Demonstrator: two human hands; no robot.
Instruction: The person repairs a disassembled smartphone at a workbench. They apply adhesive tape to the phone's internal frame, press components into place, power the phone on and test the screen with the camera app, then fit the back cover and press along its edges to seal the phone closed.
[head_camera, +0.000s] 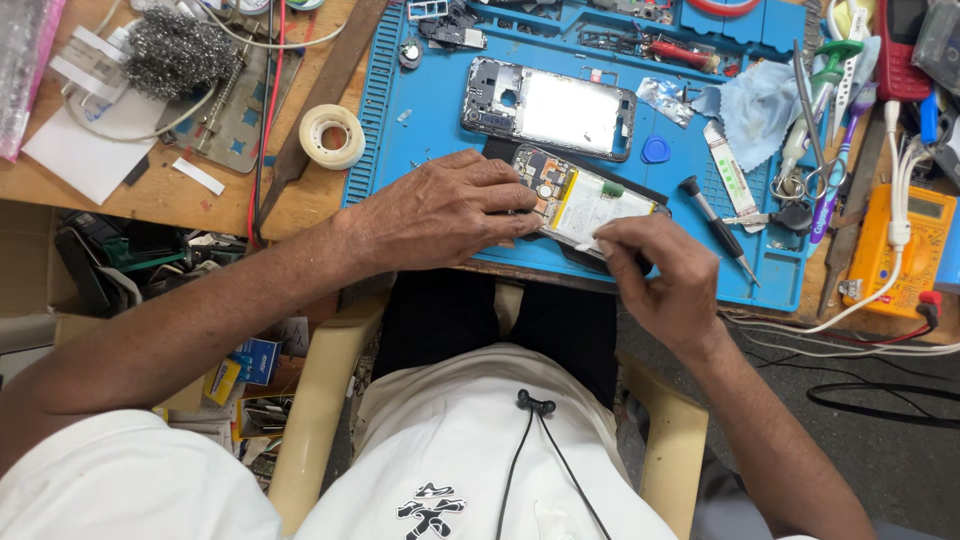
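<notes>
Head view, one frame. I see an opened phone (583, 203) lying face down at the near edge of the blue work mat (440, 110), its long axis running from 10 o'clock to 4 o'clock, white battery and circuit board exposed.

Left hand (445, 212): palm down, lying flat at the 9 o'clock end of the phone. Fingers extended and close together, tips resting over the phone's board end and pressing it onto the mat. It grips nothing; it pins.

Right hand (665, 275): at the phone's 5 o'clock corner. Thumb and forefinger are pressed together on something small and white at the battery's lower edge, possibly a pull tab or a strip of tape; the view is too coarse to tell which. The other fingers curl under.

So the phone sits between the two hands, touching both: left at its 9 o'clock end, right at its 5 o'clock corner.

Around it: a separate phone frame (548, 108) at 12 o'clock of the phone, apart from it. A blue pick (656, 150) at 1 o'clock. A black-handled screwdriver (717, 228) just at 3 o'clock, near the right hand's knuckles but not touched. A roll of tape (332, 136) on the wooden bench at 10 o'clock of the left hand. A yellow meter (900, 250) far out at 3 o'clock.
</notes>
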